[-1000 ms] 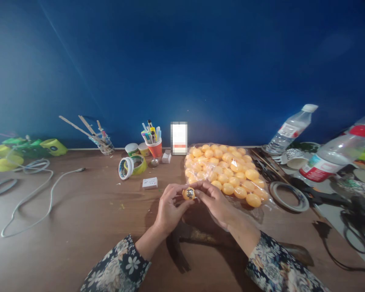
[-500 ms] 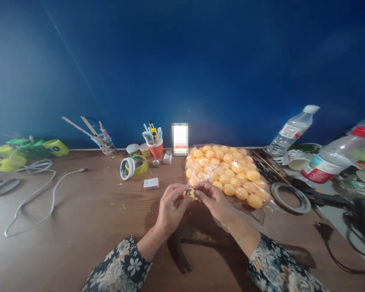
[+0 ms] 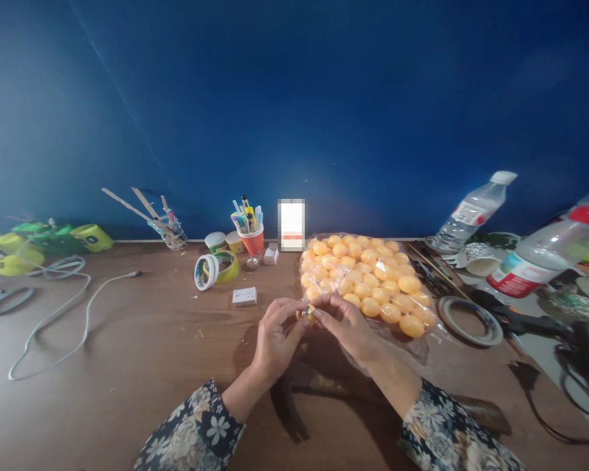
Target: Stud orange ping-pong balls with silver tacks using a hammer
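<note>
Between the fingertips of both hands is a small yellow, rounded piece with a shiny silvery middle (image 3: pixel 305 314); the fingers hide much of it. My left hand (image 3: pixel 279 333) grips its left side with thumb and fingers. From the right, my right hand (image 3: pixel 346 327) pinches the same piece. Under the hands and forearms lies a claw hammer (image 3: pixel 294 402), its wooden handle pointing right beneath the right sleeve. Just behind my right hand rests a clear plastic bag of orange-yellow balls (image 3: pixel 368 278).
A small white box (image 3: pixel 244 297), tape rolls (image 3: pixel 206 272) and an orange cup of pens (image 3: pixel 253 241) stand behind. At left lies a white cable (image 3: pixel 86 320). Bottles (image 3: pixel 525 265), a tape ring (image 3: pixel 470 320) and a black plug (image 3: pixel 524 374) crowd the right.
The small yellow piece has turned slightly between my fingertips, showing its silvery middle at a different angle. Both hands keep nearly the same place.
</note>
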The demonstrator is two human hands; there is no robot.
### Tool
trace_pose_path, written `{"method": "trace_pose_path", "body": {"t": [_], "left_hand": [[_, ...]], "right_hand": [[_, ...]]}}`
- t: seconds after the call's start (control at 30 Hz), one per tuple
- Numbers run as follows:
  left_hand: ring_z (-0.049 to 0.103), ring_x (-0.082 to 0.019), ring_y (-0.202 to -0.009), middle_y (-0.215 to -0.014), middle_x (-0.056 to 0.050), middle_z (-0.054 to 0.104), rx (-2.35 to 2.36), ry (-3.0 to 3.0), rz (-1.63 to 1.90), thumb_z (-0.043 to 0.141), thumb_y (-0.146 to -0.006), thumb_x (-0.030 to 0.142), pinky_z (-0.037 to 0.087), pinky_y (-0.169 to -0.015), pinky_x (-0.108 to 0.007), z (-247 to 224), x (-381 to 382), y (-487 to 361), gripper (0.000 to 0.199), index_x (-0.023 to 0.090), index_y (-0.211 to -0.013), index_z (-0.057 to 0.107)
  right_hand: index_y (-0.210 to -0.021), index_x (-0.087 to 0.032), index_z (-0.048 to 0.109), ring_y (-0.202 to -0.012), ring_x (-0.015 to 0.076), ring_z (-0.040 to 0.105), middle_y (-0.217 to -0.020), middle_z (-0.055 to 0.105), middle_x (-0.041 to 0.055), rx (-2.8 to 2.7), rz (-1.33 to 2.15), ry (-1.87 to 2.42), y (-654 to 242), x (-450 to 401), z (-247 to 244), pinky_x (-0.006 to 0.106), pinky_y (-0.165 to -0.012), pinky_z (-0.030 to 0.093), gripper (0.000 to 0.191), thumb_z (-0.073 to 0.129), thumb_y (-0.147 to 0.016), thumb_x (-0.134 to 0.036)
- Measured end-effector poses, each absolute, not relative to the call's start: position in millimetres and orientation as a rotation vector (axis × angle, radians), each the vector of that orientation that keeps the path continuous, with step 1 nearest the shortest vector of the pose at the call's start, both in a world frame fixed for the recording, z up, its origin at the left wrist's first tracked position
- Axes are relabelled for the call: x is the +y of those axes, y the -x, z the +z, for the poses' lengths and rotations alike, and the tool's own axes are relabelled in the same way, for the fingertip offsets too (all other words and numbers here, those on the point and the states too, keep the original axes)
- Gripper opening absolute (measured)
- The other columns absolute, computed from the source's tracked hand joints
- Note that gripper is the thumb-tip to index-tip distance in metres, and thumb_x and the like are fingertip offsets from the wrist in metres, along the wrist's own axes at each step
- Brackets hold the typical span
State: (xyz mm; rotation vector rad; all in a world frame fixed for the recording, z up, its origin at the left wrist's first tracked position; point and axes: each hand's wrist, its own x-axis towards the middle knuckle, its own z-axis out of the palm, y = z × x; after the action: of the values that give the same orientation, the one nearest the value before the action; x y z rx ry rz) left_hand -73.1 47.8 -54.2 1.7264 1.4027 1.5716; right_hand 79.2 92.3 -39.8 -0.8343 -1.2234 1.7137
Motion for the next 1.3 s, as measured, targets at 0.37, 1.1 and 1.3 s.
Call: {"method": "trace_pose_path", "body": {"t": [0.37,1.1,1.3], "left_hand": [[0.065,-0.021,-0.094,-0.102,-0.006,0.058,1.298,-1.524,1.544,0.075,-0.074,0.03,0.059,-0.08,-0.033,-60,48,73,0.036,0.023,-0.109,0.068],[0.066,-0.019,-0.091,-0.104,-0.004,0.054,1.292,-1.468,1.543,0.078,-0.071,0.026,0.06,-0.079,-0.032,-65,48,73,0.049,0.028,-0.118,0.063],[0.067,-0.018,-0.091,-0.106,-0.004,0.053,1.274,-1.472,1.517,0.074,-0.075,0.026,0.06,-0.078,-0.031,-62,48,72,0.041,0.026,-0.114,0.064]], "right_hand": [[-0.081,-0.02,0.066,-0.07,0.0132,0.058,-0.076,0.066,-0.0011,-1.158,1.728,0.827,-79,92,-39,0.027,-0.069,0.047,0.034,0.081,-0.065,-0.045],[-0.087,-0.021,0.07,-0.078,0.0164,0.062,-0.081,0.07,0.001,-1.207,1.72,0.806,-78,92,-43,0.029,-0.074,0.049,0.03,0.077,-0.07,-0.044],[-0.089,-0.021,0.07,-0.078,0.0158,0.062,-0.083,0.07,0.0008,-1.222,1.697,0.812,-79,93,-44,0.028,-0.073,0.05,0.029,0.075,-0.073,-0.044]]}}
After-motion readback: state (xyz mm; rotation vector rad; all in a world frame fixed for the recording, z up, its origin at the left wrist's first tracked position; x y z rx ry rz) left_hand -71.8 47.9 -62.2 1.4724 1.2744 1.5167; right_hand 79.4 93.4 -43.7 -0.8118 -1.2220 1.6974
